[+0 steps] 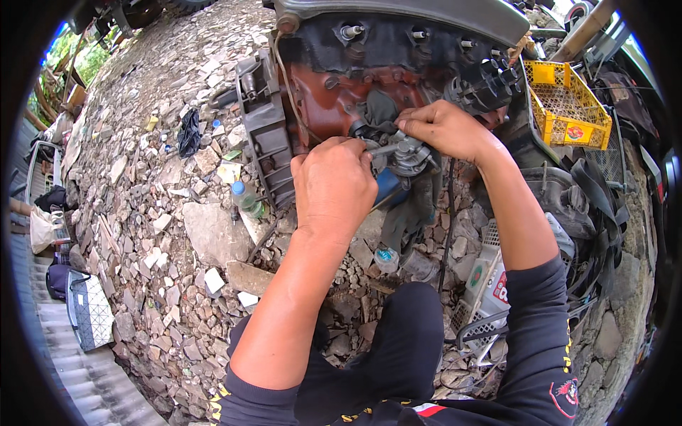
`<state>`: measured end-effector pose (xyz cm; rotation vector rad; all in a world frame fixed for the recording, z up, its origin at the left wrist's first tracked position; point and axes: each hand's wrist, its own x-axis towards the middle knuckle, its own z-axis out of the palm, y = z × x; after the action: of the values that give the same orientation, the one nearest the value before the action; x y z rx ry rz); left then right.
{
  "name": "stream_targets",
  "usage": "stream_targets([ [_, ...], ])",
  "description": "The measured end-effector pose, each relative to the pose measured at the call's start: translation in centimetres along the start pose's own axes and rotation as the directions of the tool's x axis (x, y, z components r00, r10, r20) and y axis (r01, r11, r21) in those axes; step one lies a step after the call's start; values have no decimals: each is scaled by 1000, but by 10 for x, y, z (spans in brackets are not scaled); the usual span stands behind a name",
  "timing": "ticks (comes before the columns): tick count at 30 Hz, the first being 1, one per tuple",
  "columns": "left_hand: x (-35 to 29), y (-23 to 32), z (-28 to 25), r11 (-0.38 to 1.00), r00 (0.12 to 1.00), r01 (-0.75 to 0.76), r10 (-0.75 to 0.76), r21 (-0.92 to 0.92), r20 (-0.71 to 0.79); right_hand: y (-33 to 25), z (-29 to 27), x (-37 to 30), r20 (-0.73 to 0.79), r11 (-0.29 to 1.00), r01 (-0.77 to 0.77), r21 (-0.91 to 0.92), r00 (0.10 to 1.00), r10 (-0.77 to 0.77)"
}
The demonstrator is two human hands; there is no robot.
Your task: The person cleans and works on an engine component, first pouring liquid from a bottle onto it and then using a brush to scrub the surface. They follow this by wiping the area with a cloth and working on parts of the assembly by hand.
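An engine block, red-brown below and black above, stands in front of me. A round grey metal part with bolts and a short arm sits low on its side. My left hand is closed, its fingers curled round the left end of this part. At its upper edge, my right hand is closed in a pinch; what lies between thumb and finger is hidden. A dark grey rag is tucked just above the fingers. Below the part, a blue cylinder shows, and another dark cloth hangs down.
Spark plugs line the engine's upper side, with a black distributor cap to the right. A yellow crate stands at far right. A plastic bottle, a clear cup and a white basket lie on rubble.
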<state>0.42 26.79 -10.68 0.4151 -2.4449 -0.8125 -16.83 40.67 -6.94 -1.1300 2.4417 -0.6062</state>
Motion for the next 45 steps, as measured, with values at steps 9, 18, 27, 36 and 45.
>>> stream_targets([
  [9,1,0,-3,999,998,43,-44,25,45,-75,-12,9,260,797,64,-601,958,118],
  [18,3,5,-4,995,994,81,-85,52,72,-48,-10,32,175,944,122,-308,982,-70],
  [27,2,6,-1,997,996,73,-74,38,39,-16,5,35,-49,748,453,-485,840,-541],
  [36,2,4,-4,995,995,87,-89,53,39,-78,-23,26,297,909,70,-410,953,61],
  [45,7,7,-8,989,982,141,-146,49,119,-94,-11,44,370,626,247,-740,926,72],
])
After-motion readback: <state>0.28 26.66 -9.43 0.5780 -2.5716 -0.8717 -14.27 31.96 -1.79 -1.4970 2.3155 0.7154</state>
